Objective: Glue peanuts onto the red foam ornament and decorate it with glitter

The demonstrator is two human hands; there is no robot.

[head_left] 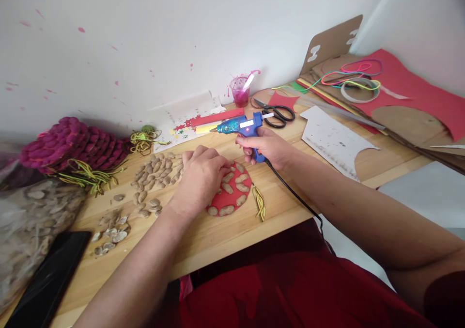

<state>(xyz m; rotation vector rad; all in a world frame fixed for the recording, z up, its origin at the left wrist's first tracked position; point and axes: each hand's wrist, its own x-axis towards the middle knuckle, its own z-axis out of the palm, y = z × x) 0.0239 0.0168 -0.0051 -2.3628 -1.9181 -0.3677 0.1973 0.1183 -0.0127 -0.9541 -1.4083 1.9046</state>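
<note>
Several peanuts (227, 188): dotting red disc (233, 198), bare gaps showing
Left hand (203, 173): covering edge, pinch unclear
Right hand (269, 146): gripping glue gun (234, 125)

The left hand (204, 173) hides part of the red disc (233, 198); what it touches there is unclear. Left of the disc, picture edges crop the plastic bag (31, 224) and black phone (51, 279); behind it, the white sheet (181, 108) bears illegible print.
</note>
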